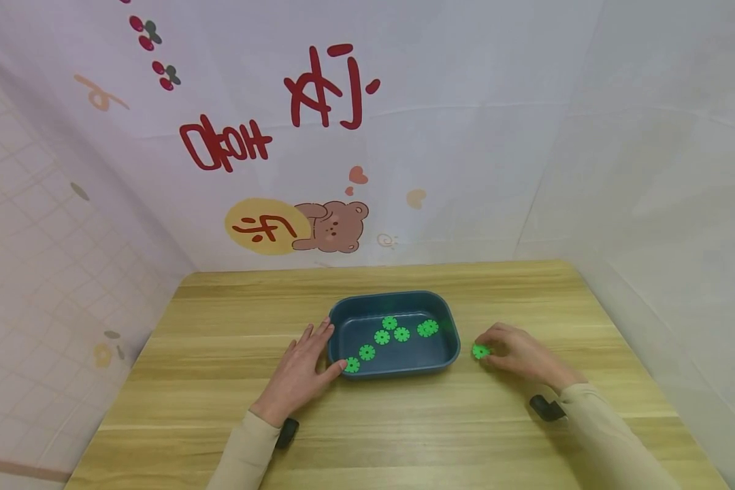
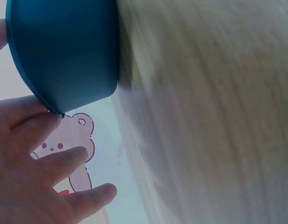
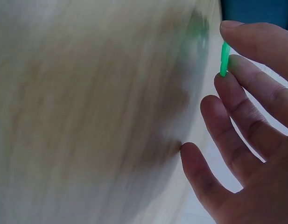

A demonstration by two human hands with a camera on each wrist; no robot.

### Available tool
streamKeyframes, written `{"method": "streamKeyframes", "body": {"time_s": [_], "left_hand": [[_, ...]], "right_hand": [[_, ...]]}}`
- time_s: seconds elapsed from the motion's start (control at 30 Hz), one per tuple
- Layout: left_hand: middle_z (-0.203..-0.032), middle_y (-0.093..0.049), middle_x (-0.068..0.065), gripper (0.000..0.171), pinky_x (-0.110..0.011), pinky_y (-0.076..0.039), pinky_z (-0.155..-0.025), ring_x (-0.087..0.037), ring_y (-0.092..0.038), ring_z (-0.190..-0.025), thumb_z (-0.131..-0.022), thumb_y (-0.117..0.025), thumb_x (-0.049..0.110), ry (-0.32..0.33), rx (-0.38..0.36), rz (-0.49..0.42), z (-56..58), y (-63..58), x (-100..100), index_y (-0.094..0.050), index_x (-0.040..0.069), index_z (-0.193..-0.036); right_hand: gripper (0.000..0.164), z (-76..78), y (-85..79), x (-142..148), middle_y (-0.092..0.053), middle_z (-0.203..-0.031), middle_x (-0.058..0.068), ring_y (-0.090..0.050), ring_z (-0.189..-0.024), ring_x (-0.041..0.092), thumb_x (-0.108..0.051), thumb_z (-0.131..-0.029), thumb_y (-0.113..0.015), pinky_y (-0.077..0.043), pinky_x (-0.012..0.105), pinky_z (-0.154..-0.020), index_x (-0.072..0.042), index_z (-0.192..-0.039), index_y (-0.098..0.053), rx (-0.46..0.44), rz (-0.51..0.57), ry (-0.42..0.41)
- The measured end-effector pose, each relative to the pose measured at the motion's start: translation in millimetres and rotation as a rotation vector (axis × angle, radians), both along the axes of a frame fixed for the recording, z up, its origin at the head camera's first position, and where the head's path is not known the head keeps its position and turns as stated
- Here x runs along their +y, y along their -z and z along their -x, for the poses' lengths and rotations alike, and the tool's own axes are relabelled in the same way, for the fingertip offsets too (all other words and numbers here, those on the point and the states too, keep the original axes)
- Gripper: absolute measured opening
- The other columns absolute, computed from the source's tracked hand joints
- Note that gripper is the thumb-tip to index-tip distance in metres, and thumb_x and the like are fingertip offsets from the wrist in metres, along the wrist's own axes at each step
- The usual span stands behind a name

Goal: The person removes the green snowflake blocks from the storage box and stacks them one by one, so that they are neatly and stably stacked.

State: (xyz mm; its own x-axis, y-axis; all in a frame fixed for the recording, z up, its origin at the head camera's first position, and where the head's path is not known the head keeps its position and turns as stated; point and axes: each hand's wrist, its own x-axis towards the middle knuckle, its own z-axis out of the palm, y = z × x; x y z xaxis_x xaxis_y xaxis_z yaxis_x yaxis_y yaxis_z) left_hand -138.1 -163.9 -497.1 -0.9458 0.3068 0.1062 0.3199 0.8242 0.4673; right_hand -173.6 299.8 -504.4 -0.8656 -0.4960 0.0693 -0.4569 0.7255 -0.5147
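Observation:
A dark blue rectangular bin (image 1: pixel 398 371) sits on the table, holding several small green notched plastic discs (image 1: pixel 367 352). At the bin's left end, my left hand (image 1: pixel 300 374) rests with fingertips on the rim and its thumb over the near left corner. Seen from the left wrist, the fingers (image 2: pixel 64 163) are spread and mostly straight, two of them touching the bin's edge. Just right of the bin, my right hand (image 1: pixel 517 354) pinches one green notched disc (image 1: pixel 480 351) between thumb and fingertips. That disc appears edge-on, above the table, in the right wrist view.
The wooden table (image 1: pixel 398 435) runs back to a white cloth backdrop (image 1: pixel 465 170) with a printed bear (image 1: pixel 337 228) and red characters. Cloth walls stand on both sides. Black wrist straps (image 1: pixel 546 407) show by both wrists.

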Motion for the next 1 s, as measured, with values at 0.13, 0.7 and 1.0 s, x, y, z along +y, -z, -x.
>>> {"method": "streamKeyframes", "body": {"time_s": [0.13, 0.7, 1.0], "left_hand": [[-0.167, -0.033, -0.007, 0.081, -0.066, -0.024, -0.120, -0.038, -0.026, -0.154, -0.099, -0.062, 0.057, -0.001, 0.002, 0.001, 0.2, 1.1, 0.0, -0.044, 0.006, -0.158], [-0.167, -0.033, -0.006, 0.083, -0.066, -0.024, -0.120, -0.038, -0.026, -0.154, -0.098, -0.059, 0.062, 0.001, 0.003, 0.004, 1.5, 2.4, -0.9, -0.043, 0.007, -0.158], [-0.167, -0.033, -0.007, 0.083, -0.066, -0.025, -0.120, -0.038, -0.027, -0.154, -0.099, -0.059, 0.062, 0.003, 0.009, 0.002, 1.5, 2.5, -1.0, -0.043, 0.007, -0.158]], "right_hand": [[0.026, 1.5, 1.0, 0.0, -0.068, -0.110, -0.005, -0.064, -0.103, 0.018, -0.018, -0.090, -0.083, -0.056, 0.042, -0.092, -0.011, -0.114, -0.076, -0.008, -0.007, -0.012], [0.024, 6.6, 7.2, 0.9, -0.067, -0.107, -0.006, -0.063, -0.098, 0.016, -0.018, -0.089, -0.082, -0.055, 0.040, -0.088, -0.012, -0.112, -0.077, 0.007, -0.033, -0.052], [0.027, 6.8, 9.9, 2.5, -0.068, -0.107, -0.005, -0.063, -0.099, 0.017, -0.018, -0.089, -0.083, -0.056, 0.041, -0.088, -0.011, -0.114, -0.077, 0.023, -0.036, -0.049]]}}
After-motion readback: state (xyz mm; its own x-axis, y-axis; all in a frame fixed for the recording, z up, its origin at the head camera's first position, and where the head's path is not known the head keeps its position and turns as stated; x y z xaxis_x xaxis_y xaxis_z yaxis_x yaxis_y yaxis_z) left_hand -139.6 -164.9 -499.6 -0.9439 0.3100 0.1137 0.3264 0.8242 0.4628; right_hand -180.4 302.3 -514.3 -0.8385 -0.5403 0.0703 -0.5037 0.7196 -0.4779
